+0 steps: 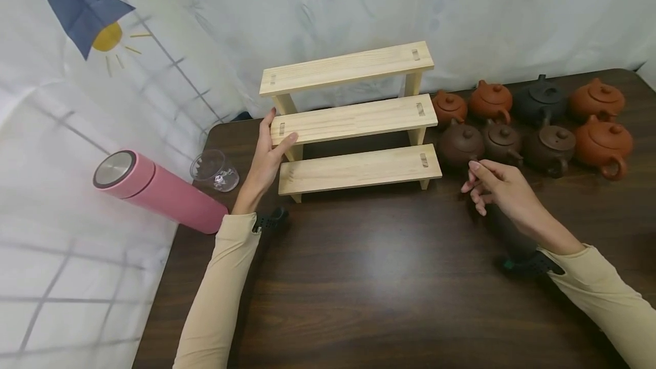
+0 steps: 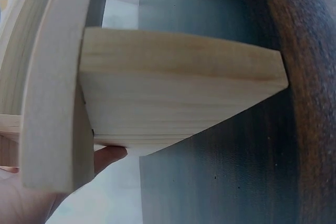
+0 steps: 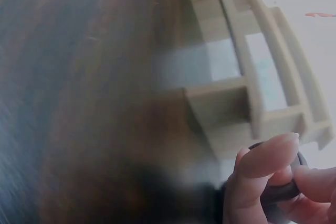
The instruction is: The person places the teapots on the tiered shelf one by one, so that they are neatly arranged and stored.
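A three-tier wooden stand (image 1: pixel 353 119) stands at the table's back. My left hand (image 1: pixel 265 159) grips the left end of its middle board, thumb on top. In the left wrist view, a fingertip (image 2: pixel 111 157) shows behind the board's end, beside a leg (image 2: pixel 173 85). At the stand's right, a dark brown teapot (image 1: pixel 459 144) is in the front row of teapots. My right hand (image 1: pixel 504 191) pinches its handle between thumb and fingers. The right wrist view shows the dark looped handle (image 3: pixel 281 192) among the fingers; the teapot's body is mostly hidden there.
Reddish teapots (image 1: pixel 491 100), a black teapot (image 1: pixel 539 100) and more brown teapots (image 1: pixel 549 147) stand close together at the right. A pink flask (image 1: pixel 164 192) and a clear glass cup (image 1: pixel 215 171) are at the left. A printed white curtain (image 1: pixel 318 10) hangs behind the table (image 1: pixel 369 289).
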